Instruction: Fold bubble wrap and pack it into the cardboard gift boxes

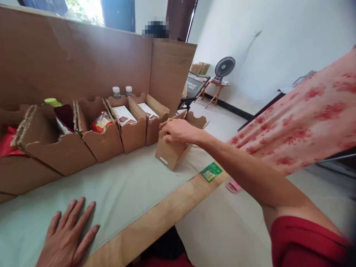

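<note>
My right hand [178,130] reaches across to a small cardboard box [170,152] at the right end of the row, its fingers closed over the box's front wall. That box stands at a slight angle, apart from the others, and my hand hides part of its rim. My left hand [68,233] lies flat on the pale green cloth [122,185], fingers spread, holding nothing. A green printed packet [211,172] rests at the table's edge, below my right forearm.
Cardboard bins [101,146] line the back, holding red packets, white boxes [124,115] and other goods. Two white-capped bottles [116,92] stand behind them. A tall cardboard panel [83,63] rises at the rear. To the right are a fan [225,66], a chair and a floral curtain [300,122].
</note>
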Demonstrator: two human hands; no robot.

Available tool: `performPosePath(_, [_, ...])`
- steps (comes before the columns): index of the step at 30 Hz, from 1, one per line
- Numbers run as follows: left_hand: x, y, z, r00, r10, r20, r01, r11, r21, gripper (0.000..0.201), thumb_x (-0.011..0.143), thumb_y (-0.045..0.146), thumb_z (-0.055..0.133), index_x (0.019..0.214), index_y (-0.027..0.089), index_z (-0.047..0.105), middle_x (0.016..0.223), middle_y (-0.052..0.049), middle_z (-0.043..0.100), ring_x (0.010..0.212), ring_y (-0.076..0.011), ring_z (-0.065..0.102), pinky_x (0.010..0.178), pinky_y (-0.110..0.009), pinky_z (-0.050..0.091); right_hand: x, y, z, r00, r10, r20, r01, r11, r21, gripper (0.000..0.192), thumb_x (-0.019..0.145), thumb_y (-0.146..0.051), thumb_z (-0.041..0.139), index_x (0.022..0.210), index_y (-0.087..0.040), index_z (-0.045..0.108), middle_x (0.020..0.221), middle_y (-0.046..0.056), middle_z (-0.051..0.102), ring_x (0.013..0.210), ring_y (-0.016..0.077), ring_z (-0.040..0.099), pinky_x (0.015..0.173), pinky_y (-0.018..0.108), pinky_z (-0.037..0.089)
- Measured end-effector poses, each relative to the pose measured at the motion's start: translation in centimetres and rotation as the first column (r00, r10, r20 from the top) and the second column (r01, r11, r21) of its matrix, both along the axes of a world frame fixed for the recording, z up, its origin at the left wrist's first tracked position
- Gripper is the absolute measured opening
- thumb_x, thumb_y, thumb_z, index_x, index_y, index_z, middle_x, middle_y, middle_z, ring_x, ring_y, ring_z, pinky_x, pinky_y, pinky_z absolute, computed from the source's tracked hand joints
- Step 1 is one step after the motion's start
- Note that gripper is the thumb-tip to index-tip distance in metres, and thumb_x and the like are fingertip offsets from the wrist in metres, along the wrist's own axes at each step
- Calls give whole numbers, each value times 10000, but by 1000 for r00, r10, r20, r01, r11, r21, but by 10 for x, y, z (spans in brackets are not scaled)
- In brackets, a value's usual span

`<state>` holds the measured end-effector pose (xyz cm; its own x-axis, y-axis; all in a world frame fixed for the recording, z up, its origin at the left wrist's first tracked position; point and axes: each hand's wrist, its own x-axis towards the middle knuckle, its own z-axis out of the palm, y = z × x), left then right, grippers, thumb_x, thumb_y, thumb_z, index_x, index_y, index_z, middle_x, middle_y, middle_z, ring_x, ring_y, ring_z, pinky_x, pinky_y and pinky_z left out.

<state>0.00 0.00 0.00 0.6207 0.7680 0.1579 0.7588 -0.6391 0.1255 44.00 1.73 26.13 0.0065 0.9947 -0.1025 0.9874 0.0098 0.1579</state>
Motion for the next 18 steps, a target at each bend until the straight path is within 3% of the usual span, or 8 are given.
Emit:
performPosePath(4, [6,-2,10,1000,23,6,-23,999,-32,680,997,554,356,1507,188,618,1657,-182,490,1581,-402,376,1284,-662,234,-53,31,9,957,125,-264,-100,989,106,167,862,-125,634,764,-145,767,748,48,726,683,150,578,622,293,343])
performPosePath(6, [7,-5,11,997,56,57,-54,998,-29,653,997,551,361,1472,205,645,1646,-176,501,1585,-402,368,1293,-664,218,-68,35,16,842,261,-472,-158,956,247,266,938,-180,565,743,-135,742,689,5,668,651,113,534,641,269,364])
performPosePath(9, [6,-10,10,982,81,172,-72,996,-55,595,1005,535,409,1455,223,641,1665,-180,466,1603,-411,335,1289,-679,242,-60,20,23,651,450,-612,-92,847,524,301,985,-263,548,811,-127,753,757,-13,689,712,98,568,738,256,430])
performPosePath(11, [7,-13,13,957,77,279,-56,995,-81,569,1016,513,444,1496,245,592,1678,-177,444,1591,-419,359,1261,-690,314,-33,-3,16,620,474,-626,78,756,649,246,960,-304,610,856,-149,770,825,-1,728,783,123,618,802,283,472])
performPosePath(13, [16,-14,22,922,76,381,-33,993,-117,573,1017,501,493,1551,297,519,1695,-142,428,1553,-408,429,1216,-664,416,2,-29,-5,598,443,-667,306,643,702,186,922,-328,664,895,-187,783,906,15,764,869,158,666,859,320,506])
performPosePath(15, [34,-12,35,891,87,445,-8,985,-175,608,1012,498,543,1593,348,447,1709,-102,418,1521,-379,483,1166,-602,503,34,-54,-40,510,402,-761,565,511,648,161,867,-352,712,916,-216,783,962,27,783,936,181,695,892,346,523])
performPosePath(17, [59,-6,50,868,119,481,9,967,-256,652,1017,496,558,1628,356,378,1707,-98,424,1511,-358,503,1143,-559,536,52,-74,-85,336,314,-888,753,477,453,239,805,-432,752,908,-217,771,962,44,785,916,192,703,814,333,525])
performPosePath(18, [74,-1,56,855,135,501,19,957,-290,681,1015,507,559,1642,338,350,1695,-116,439,1505,-359,509,1137,-558,539,54,-81,-108,227,263,-938,791,511,335,316,779,-503,767,909,-215,764,974,57,789,904,201,707,766,328,522])
